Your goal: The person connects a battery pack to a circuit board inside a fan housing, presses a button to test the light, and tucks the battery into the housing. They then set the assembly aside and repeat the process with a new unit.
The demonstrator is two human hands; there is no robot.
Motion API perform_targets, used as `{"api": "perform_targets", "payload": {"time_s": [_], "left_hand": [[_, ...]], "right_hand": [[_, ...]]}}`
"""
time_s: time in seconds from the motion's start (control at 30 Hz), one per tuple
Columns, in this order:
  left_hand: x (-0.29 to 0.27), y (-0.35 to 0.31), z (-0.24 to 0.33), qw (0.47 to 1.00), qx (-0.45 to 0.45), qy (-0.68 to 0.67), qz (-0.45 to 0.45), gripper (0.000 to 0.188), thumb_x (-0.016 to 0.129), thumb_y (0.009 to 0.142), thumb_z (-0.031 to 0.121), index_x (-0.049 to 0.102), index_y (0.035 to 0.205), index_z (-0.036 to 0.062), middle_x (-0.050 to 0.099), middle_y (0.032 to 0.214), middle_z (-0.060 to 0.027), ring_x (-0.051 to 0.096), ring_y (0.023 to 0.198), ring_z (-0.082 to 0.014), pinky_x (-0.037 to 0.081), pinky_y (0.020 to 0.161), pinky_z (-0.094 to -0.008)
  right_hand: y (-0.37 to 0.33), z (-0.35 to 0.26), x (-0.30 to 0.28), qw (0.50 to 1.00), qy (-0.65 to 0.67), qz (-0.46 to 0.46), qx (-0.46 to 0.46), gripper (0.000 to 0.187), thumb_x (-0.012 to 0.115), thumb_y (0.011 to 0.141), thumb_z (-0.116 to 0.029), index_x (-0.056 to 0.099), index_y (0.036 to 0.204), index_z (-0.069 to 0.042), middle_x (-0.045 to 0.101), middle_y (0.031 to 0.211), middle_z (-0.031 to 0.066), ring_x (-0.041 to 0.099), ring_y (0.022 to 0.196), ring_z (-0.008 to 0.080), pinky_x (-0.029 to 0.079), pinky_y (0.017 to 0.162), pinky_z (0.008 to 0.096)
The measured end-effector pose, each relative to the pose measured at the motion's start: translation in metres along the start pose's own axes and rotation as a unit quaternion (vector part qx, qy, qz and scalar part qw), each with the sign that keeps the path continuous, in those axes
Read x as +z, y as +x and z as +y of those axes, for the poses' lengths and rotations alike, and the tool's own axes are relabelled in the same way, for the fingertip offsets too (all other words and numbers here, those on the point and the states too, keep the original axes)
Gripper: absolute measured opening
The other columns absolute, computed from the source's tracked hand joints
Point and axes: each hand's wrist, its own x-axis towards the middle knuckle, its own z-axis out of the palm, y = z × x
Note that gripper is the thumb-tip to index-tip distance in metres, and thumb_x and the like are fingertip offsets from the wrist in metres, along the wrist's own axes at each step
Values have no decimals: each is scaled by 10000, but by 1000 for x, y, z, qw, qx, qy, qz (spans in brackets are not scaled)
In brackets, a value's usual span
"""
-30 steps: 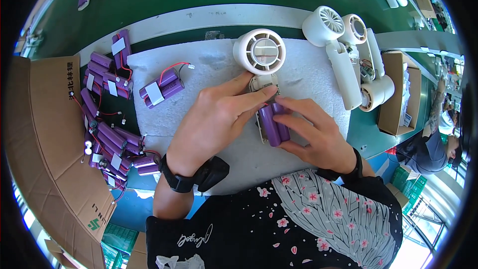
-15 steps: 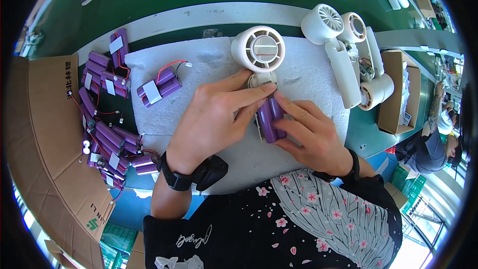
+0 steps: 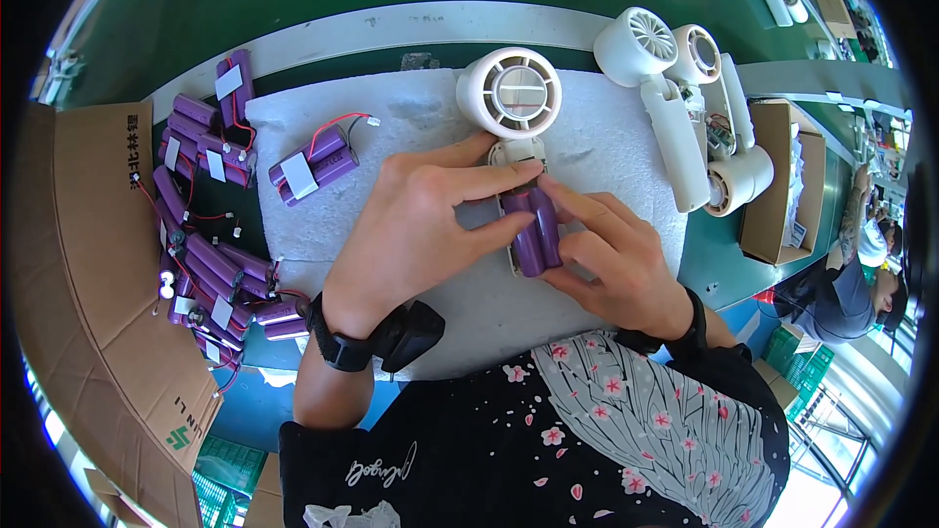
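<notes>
Left grip [image 3: 406, 220] grasps a white plastic handheld fan [image 3: 509, 93] by its opened handle, thumb on a purple twin-cylinder battery pack [image 3: 531, 235]; right grip [image 3: 614, 254] holds the pack's right side. Pack position: centre, along the handle; full seating cannot be determined. Left to right: brown cardboard box [image 3: 108, 196], heaped purple wired cells [image 3: 213, 262], spare purple pack [image 3: 335, 166] on a whitish foam sheet [image 3: 606, 127], white plastic fan units [image 3: 673, 152] at far right, and small brown carton [image 3: 766, 200] on the green worktop [image 3: 719, 244].
</notes>
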Motion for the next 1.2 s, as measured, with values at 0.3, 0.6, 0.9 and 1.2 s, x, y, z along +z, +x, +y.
{"api": "perform_targets", "payload": {"time_s": [0.3, 0.6, 0.9, 1.2], "left_hand": [[-1, -1, -3, 999, -23, -34, -25, 501, 840, 617, 86, 714, 1102, 96, 674, 1051, -193, 686, 826, -323, 549, 725, -336], [-1, -1, -4, 998, -41, -22, -32, 545, 869, 582, 98, 717, 1106, 99, 677, 1106, -184, 710, 804, -270, 556, 721, -300], [3, -2, -7, 998, -8, -67, 1, 461, 819, 628, 60, 715, 1077, 84, 670, 960, -175, 662, 782, -356, 537, 678, -363], [0, -1, -3, 997, -41, -59, -11, 449, 814, 634, 55, 718, 1072, 86, 672, 951, -173, 662, 781, -354, 539, 680, -362]], "right_hand": [[5, 4, 3, 1000, 2, 17, -11, 386, 810, 569, -57, 521, 825, -60, 529, 1268, 148, 625, 864, 249, 543, 585, 341], [12, -2, -1, 999, 7, -13, 43, 458, 863, 572, -34, 485, 824, -90, 543, 1233, 181, 635, 849, 258, 541, 631, 322], [9, 5, -2, 999, 45, -16, 10, 426, 875, 573, -42, 514, 795, -85, 533, 1280, 175, 630, 902, 269, 546, 654, 323], [9, 7, 1, 997, 78, 2, 3, 434, 865, 602, -8, 495, 817, -76, 528, 1263, 203, 605, 957, 278, 545, 680, 325]]}}
